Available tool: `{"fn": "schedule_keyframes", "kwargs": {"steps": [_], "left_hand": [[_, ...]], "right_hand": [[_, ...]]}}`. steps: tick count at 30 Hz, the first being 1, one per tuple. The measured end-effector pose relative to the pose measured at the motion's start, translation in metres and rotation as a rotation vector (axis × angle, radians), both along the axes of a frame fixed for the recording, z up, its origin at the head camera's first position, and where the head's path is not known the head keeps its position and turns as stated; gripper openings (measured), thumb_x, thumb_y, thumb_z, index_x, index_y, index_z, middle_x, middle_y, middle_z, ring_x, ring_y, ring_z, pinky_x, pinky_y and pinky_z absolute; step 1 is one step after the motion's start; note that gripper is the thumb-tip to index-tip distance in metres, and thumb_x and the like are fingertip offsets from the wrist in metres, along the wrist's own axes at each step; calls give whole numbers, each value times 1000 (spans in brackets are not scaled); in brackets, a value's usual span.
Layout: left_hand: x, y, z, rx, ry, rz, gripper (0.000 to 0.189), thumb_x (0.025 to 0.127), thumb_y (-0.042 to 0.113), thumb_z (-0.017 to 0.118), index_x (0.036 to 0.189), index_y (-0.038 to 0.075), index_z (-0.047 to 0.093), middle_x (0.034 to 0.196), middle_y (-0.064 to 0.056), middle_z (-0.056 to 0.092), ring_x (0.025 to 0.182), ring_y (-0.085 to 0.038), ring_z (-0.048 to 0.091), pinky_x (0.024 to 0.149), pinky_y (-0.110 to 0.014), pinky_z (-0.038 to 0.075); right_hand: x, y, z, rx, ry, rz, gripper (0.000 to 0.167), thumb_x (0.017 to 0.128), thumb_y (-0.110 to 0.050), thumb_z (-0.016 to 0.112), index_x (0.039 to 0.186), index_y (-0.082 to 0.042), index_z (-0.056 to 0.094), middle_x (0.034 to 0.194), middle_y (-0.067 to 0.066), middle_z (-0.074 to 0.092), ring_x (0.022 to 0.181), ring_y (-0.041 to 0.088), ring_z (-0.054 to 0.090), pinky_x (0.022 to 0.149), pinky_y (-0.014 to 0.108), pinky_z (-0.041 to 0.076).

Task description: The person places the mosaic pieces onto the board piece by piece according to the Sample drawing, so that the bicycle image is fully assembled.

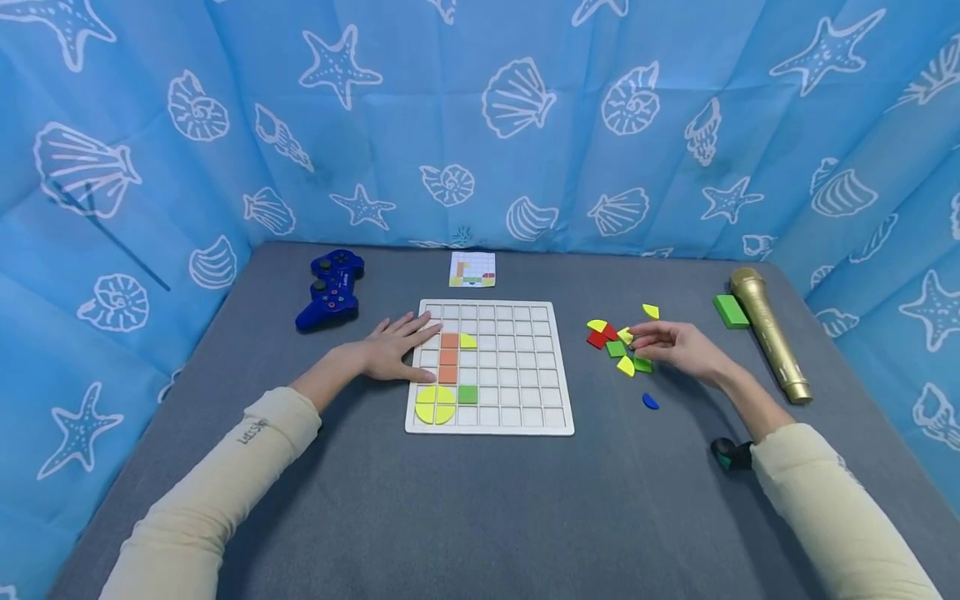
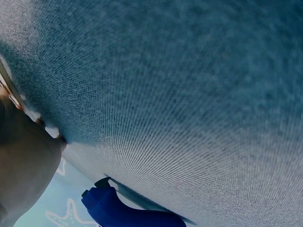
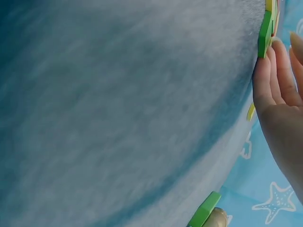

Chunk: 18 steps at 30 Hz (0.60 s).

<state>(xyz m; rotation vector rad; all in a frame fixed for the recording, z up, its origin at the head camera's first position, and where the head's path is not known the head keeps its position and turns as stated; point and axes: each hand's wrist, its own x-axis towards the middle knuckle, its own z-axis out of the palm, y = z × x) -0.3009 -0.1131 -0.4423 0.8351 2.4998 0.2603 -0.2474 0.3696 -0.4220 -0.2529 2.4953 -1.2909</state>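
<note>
My left hand (image 1: pixel 393 348) lies spread over the left edge of a white grid board (image 1: pixel 517 429). On the board sit orange square tiles (image 1: pixel 448 357), a yellow circle of quarter pieces (image 1: pixel 435 405), a green square (image 1: pixel 467 394) and a lone yellow quarter piece (image 1: pixel 468 341). To the right of the board, my right hand (image 1: pixel 675 348) reaches into a loose pile, its fingertips at a yellow quarter piece (image 1: pixel 624 336). Red tiles (image 1: pixel 597 339) and green tiles (image 1: pixel 616 349) lie around them. The right wrist view shows the thumb apart from the fingers (image 3: pixel 284 78), beside a green tile (image 3: pixel 265 35).
A printed pattern card (image 1: pixel 472 270) lies behind the board. A blue game controller (image 1: pixel 330 288) is at the back left. On the right are a gold microphone (image 1: pixel 772 337), a green block (image 1: pixel 731 312) and a blue piece (image 1: pixel 650 402). A shell-patterned curtain (image 1: pixel 480 125) encloses the table.
</note>
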Motion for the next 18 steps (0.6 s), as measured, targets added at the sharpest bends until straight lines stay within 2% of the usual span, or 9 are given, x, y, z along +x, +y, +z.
{"fn": "schedule_keyframes", "kwargs": {"steps": [5, 8, 18], "left_hand": [[-5, -1, -7, 4, 11, 5, 100, 80, 77, 48, 155, 29, 2, 159, 2, -8, 143, -24, -11, 110, -53, -6], [-5, -2, -8, 16, 15, 4, 101, 79, 77, 49, 155, 29, 4, 159, 2, -7, 143, -25, -10, 110, -53, -5], [-1, 0, -3, 20, -1, 8, 101, 80, 77, 49, 155, 27, 5, 159, -2, -6, 143, -27, -10, 110, -54, -6]], "right_hand": [[4, 5, -4, 18, 62, 73, 44, 90, -1, 64, 130, 11, 49, 115, 26, 59, 98, 21, 61, 78, 23, 51], [6, 7, -6, 41, 112, 118, 44, 87, 0, 67, 127, 11, 52, 115, 24, 60, 100, 27, 59, 78, 22, 50], [8, 8, -9, 148, 205, 151, 43, 84, 0, 71, 124, 8, 56, 107, 17, 62, 92, 27, 58, 76, 23, 49]]}}
